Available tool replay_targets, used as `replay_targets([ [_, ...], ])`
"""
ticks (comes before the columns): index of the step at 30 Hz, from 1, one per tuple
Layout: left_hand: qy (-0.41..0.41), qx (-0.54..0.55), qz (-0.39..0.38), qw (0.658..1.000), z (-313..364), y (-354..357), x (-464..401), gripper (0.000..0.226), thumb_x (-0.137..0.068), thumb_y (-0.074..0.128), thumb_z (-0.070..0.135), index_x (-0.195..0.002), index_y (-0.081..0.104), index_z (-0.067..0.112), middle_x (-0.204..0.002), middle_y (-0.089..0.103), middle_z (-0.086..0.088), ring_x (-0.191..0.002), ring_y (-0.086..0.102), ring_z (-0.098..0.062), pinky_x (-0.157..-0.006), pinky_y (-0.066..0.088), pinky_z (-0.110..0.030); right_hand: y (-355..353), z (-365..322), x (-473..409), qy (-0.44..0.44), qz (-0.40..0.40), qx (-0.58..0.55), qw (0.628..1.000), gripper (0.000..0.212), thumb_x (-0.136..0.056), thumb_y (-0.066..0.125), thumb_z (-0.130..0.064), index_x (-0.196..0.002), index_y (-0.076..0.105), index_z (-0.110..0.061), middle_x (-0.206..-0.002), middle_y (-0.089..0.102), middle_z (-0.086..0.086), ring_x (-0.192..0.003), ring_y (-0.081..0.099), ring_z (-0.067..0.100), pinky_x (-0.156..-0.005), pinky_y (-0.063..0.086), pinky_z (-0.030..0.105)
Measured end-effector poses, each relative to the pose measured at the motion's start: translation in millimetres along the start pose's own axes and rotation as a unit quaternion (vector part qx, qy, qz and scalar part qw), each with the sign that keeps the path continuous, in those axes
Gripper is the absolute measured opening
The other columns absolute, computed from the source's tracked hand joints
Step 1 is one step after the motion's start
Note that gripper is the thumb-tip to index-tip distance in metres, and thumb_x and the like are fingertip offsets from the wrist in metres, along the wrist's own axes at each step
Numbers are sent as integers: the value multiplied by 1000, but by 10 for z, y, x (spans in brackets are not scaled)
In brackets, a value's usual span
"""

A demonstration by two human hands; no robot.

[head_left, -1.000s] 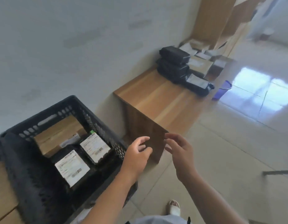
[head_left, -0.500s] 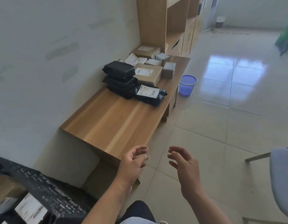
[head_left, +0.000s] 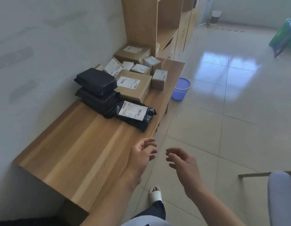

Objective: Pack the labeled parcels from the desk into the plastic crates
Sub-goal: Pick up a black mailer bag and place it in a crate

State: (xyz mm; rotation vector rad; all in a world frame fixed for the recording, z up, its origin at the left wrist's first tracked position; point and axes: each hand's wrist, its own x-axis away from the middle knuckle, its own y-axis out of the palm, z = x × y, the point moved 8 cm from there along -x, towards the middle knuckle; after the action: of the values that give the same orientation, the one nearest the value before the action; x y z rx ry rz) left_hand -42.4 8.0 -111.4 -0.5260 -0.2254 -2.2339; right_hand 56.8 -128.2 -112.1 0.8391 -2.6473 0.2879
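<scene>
Parcels crowd the far end of the wooden desk [head_left: 79, 154] at upper centre: black poly mailers [head_left: 96, 92] stacked by the wall, one labeled black bag [head_left: 135, 114] nearest me, cardboard boxes [head_left: 133, 86] behind. My left hand [head_left: 141, 154] and right hand [head_left: 182, 163] hover at lower centre, fingers loosely spread, holding nothing. A blue wastebasket [head_left: 181, 88] stands on the tiles at right of the desk.

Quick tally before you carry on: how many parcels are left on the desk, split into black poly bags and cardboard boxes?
Black poly bag parcels: 3, the top of the stack, the one under it, and the labeled bag in front.
Cardboard box parcels: 7 visible, from the large box back to the one by the shelf; others may be hidden.
Total: 10 visible on the desk.
</scene>
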Motion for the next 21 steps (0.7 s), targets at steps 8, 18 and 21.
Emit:
replay_targets([
  [8, -12, 78, 33, 996, 554, 2, -1221, 22, -97, 60, 4, -111, 71, 17, -106, 73, -8, -94, 69, -21, -92, 58, -39, 136, -729, -1178, -12, -7, 34, 999, 20, -97, 62, -7, -96, 77, -20, -95, 77, 0, -93, 72, 21, -86, 57, 38],
  [18, -66, 117, 155, 979, 307, -528, -1907, 22, -95, 62, 6, -108, 71, 21, -106, 71, -2, -94, 65, -15, -84, 55, -31, 740, -813, -2402, 39, -87, 119, 988, 17, -95, 63, -8, -105, 75, -15, -105, 73, 7, -101, 68, 24, -87, 56, 38],
  [21, -139, 91, 198, 966, -42, -595, -2075, 44, -95, 64, 17, -137, 55, 23, -124, 65, 0, -115, 60, -18, -110, 46, -43, 1000, -763, -2814, 46, -132, 192, 971, 19, -96, 63, -10, -113, 71, -14, -106, 70, 1, -103, 67, 20, -74, 51, 28],
])
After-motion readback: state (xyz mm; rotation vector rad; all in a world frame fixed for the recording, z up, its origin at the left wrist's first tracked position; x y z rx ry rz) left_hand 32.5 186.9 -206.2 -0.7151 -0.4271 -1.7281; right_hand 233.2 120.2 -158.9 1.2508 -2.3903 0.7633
